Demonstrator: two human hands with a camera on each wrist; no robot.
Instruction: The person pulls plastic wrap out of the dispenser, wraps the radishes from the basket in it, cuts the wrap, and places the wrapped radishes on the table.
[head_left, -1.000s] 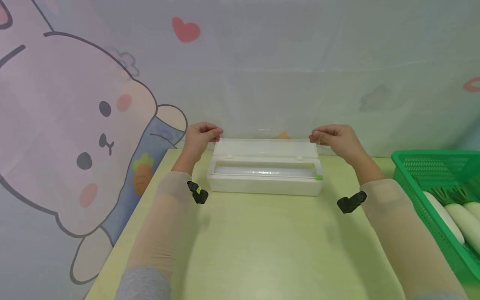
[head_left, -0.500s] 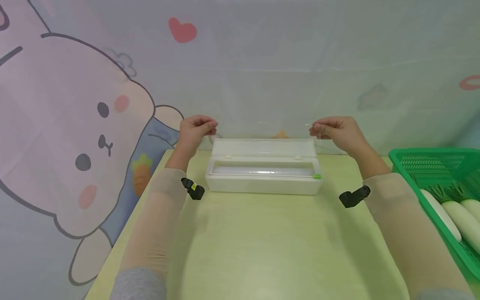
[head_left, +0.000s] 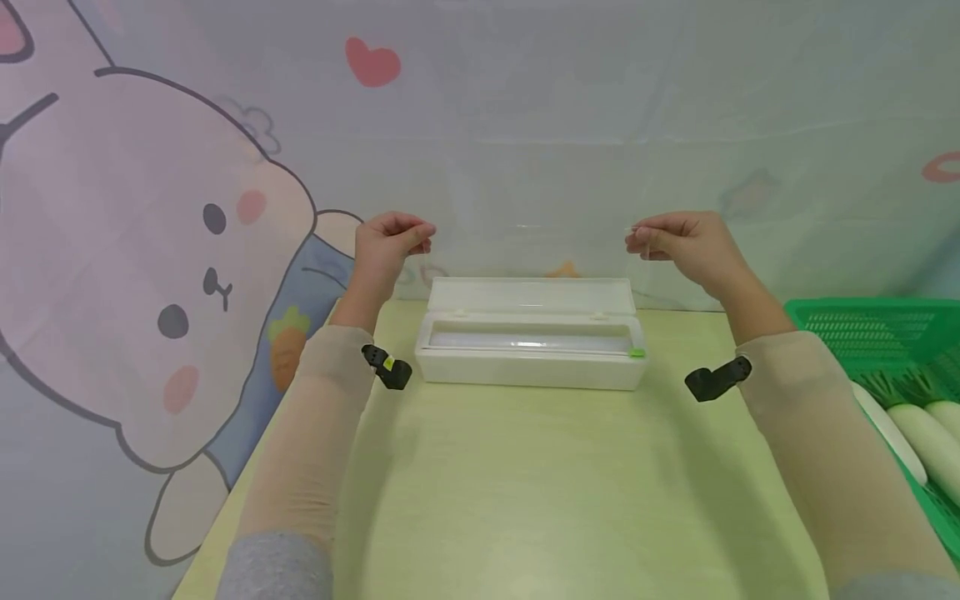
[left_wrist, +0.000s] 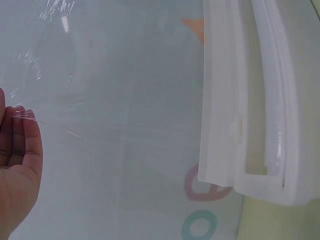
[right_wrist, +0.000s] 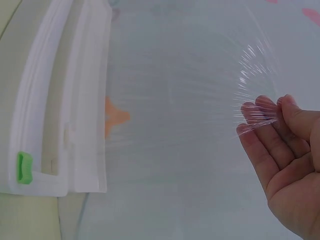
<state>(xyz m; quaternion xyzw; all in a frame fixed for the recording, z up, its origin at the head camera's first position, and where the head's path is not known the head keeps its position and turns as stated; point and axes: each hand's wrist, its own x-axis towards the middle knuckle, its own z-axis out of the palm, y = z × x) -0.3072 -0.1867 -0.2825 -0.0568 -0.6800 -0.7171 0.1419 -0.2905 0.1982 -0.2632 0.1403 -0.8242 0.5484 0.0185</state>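
A clear sheet of plastic wrap (right_wrist: 250, 75) stretches between both hands and runs toward a white wrap dispenser box (head_left: 528, 372) at the back of the table. My left hand (head_left: 384, 250) pinches one corner of the film, above and left of the box. On the other side, my right hand (head_left: 693, 250) pinches the opposite corner between thumb and fingers. The box's lid (head_left: 531, 296) stands raised at the back, and the wrap roll (head_left: 525, 341) shows through the long slot. A green slide cutter (head_left: 637, 352) sits at the right end of the box's front edge.
A green plastic basket (head_left: 862, 307) with several white radishes (head_left: 926, 433) stands at the right. The pale yellow-green table (head_left: 525, 483) extends in front of the box. Behind it hangs a printed cloth (head_left: 525, 100) with a cartoon rabbit.
Both hands have risen away from the box, drawing the film further up. The box and its raised lid have stayed in place.
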